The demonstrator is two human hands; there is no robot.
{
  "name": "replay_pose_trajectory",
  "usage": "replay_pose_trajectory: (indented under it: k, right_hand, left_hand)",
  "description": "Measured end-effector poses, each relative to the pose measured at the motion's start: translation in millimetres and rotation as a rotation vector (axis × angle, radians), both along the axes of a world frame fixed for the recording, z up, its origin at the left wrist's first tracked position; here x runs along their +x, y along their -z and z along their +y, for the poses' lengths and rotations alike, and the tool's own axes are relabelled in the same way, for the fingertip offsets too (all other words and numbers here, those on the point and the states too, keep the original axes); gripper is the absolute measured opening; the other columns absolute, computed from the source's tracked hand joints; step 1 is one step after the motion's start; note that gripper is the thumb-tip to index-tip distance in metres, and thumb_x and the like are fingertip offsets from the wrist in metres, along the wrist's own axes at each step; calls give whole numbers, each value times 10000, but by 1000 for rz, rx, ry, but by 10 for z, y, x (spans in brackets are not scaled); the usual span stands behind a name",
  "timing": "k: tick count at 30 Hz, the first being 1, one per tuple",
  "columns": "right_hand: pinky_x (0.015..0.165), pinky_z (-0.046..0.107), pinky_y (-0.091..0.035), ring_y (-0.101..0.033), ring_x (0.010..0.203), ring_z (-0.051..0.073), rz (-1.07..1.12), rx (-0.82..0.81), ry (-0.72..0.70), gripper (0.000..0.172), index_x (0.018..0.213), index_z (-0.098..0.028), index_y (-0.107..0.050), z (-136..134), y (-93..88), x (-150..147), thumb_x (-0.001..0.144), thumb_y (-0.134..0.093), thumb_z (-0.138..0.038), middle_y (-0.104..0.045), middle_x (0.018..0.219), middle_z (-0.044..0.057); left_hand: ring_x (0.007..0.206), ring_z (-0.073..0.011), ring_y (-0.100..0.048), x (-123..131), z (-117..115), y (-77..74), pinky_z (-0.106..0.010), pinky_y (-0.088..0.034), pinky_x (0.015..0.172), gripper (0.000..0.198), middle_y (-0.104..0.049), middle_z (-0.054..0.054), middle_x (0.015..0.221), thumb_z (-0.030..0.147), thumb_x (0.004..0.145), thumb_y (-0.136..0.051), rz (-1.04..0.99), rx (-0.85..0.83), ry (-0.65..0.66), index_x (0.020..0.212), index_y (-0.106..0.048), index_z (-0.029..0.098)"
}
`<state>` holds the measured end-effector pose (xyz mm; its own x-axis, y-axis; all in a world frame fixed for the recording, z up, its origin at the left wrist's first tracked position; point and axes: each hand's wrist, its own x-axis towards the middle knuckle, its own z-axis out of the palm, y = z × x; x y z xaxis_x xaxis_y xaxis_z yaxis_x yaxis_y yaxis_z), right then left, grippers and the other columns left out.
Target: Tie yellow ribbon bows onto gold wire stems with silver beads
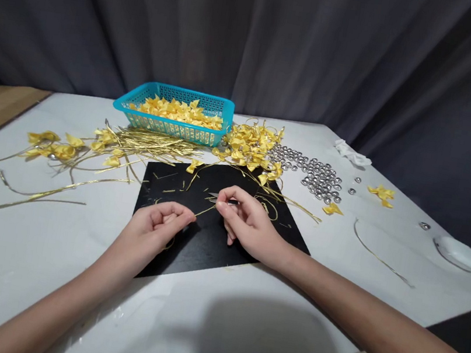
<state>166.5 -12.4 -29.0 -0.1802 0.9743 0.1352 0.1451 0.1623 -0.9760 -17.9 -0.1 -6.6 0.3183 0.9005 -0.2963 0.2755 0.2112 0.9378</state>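
Above the black mat (187,261), a thin gold cord (205,210) stretches between my two hands. My left hand (162,221) pinches one end between thumb and forefinger. The other end goes to the fingertips of my right hand (247,219), which are closed on it. Pointed metal tips, perhaps of small scissors (212,196), show just beyond my right fingers; whether that hand holds them or they lie on the mat, I cannot tell. Short gold cord offcuts are scattered on the mat, and a yellow ribbon bow (194,166) lies at its far edge.
A turquoise basket (172,126) of yellow bows stands at the back. Before it lies a bundle of gold cords (151,145). To its right are corded bows (251,143) and many silver domed pieces (321,177). A white dish (458,253) sits near the right edge.
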Motion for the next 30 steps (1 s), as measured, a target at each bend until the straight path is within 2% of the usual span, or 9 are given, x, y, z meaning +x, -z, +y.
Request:
replay_pose_trajectory:
  k: [5, 8, 11, 16, 20, 22, 23, 25, 30]
  right_hand:
    - [368, 150, -413, -380, 345, 49, 180, -170, -51, 179, 893, -201, -444, -15, -48, -41, 888, -507, -369, -395, 446, -121]
    - [358, 161, -414, -367, 345, 52, 211, -192, -54, 195, 889, -198, -445, 3, -41, -40, 883, -510, -382, -385, 456, -120]
    - [342, 160, -395, -353, 363, 46, 241, -179, 9, 208, 864, -202, -424, 48, -18, 3, 882, -503, -394, -400, 531, -105]
    - [359, 149, -341, -340, 376, 37, 183, -111, 107, 195, 920, -193, -472, 58, -34, 51, 876, -541, -370, -385, 569, -101]
    - [453, 167, -328, -352, 496, 20, -170, 137, 2, 156, 927, -163, -596, 10, -56, -4, 803, -657, -236, -475, 810, -26]
    - [499, 178, -340, -382, 549, 38, -288, 247, -62, 62, 855, -147, -627, 7, -61, -19, 806, -652, -176, -484, 804, -13]
    - [511, 181, -345, -406, 572, 49, -305, 274, -84, 24, 820, -140, -633, 12, -64, -16, 820, -636, -163, -488, 781, -10]
    - [520, 185, -353, -444, 602, 63, -304, 298, -108, 75, 773, -129, -638, 31, -79, 15, 838, -617, -161, -499, 755, -4]
    - [505, 187, -352, -462, 595, 65, -318, 323, -128, 84, 776, -123, -655, 93, -144, 164, 838, -617, -164, -529, 758, 7]
  left_hand:
    - [440, -61, -197, -9, 0, 48, -176, -109, 384, 438, -297, 105, 478, 574, 664, -642, -1, 15, -13, 760, -608, 147]
    - [443, -61, -196, -5, 3, 49, -174, -108, 385, 439, -294, 106, 481, 575, 663, -643, -9, 9, -4, 762, -602, 149]
    - [446, -61, -212, -1, 2, 33, -174, -110, 386, 441, -316, 99, 489, 573, 664, -641, -10, -5, 3, 757, -600, 144]
    - [449, -64, -203, -15, -1, 35, -175, -111, 390, 429, -313, 99, 495, 565, 682, -641, 2, -12, 7, 769, -600, 147]
    - [444, -67, -185, -26, 1, 58, -181, -101, 384, 422, -275, 104, 490, 566, 674, -655, -8, -4, 27, 746, -608, 153]
    - [441, -68, -164, -26, 7, 76, -185, -93, 380, 412, -256, 107, 490, 561, 678, -662, -28, 2, 36, 742, -614, 157]
    - [441, -68, -153, -26, 10, 87, -186, -88, 379, 407, -250, 108, 492, 559, 686, -661, -39, 7, 36, 742, -615, 158]
    - [445, -67, -143, -25, 15, 107, -185, -84, 379, 399, -253, 106, 501, 552, 707, -653, -46, 11, 42, 757, -621, 158]
    - [458, -69, -146, -37, 14, 121, -178, -92, 388, 384, -255, 104, 514, 538, 736, -644, -52, 2, 51, 788, -621, 157]
